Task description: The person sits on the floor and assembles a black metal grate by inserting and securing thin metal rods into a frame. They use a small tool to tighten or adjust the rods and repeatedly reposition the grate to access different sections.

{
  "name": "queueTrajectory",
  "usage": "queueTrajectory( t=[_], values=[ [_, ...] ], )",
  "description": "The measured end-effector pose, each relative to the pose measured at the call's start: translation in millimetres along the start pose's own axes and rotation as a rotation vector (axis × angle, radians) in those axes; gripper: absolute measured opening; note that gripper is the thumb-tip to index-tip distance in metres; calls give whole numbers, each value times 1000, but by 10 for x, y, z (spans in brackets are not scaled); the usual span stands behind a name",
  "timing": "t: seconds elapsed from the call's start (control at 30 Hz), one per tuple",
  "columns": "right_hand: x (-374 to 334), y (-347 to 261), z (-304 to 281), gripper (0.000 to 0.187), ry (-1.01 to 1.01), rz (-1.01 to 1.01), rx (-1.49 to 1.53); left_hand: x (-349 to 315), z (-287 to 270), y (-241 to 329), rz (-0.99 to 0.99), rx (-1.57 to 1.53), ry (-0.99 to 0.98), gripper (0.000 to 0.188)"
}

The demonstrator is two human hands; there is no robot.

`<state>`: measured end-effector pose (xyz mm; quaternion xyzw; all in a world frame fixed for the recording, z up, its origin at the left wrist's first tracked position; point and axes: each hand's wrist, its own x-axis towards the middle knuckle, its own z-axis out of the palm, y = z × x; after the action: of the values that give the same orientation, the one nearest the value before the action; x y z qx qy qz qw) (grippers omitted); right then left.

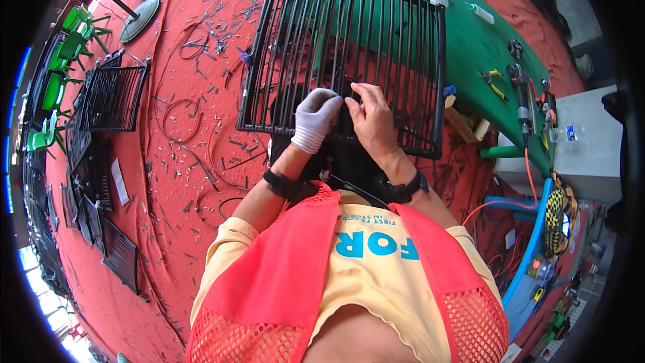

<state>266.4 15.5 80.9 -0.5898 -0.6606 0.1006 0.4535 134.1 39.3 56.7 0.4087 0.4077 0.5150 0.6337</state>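
In front of me a black slatted frame [440, 94] stands over my legs, its rows of thin strips running away from me between thicker side tubes. My left hand [316, 117], in a white knitted glove, is closed at the middle strips near the frame's close side. Beside it, my bare right hand [373, 118] has bent fingers, with thumb and forefinger brought close together at the same strips. Whatever lies between the fingertips of either hand is too small and dark to make out.
A green table [484, 40] at the far right carries yellow-handled pliers [496, 85], a power tool [521, 97] with an orange cord, and a white bottle [481, 13]. Black scraps litter the red floor covering [195, 94]. More black slatted panels [111, 97] and green chairs [54, 91] stand left.
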Motion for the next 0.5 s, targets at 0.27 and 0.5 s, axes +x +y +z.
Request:
queueTrajectory(
  t=[0.27, 0.5],
  values=[
    [195, -95, 103, 12, -150, -27, 63, 79, -114, -88, 80, -353, 171, 12],
    [462, 64, 446, 12, -59, 279, -165, 115, 19, -49, 32, -59, 233, 23]
  ],
)
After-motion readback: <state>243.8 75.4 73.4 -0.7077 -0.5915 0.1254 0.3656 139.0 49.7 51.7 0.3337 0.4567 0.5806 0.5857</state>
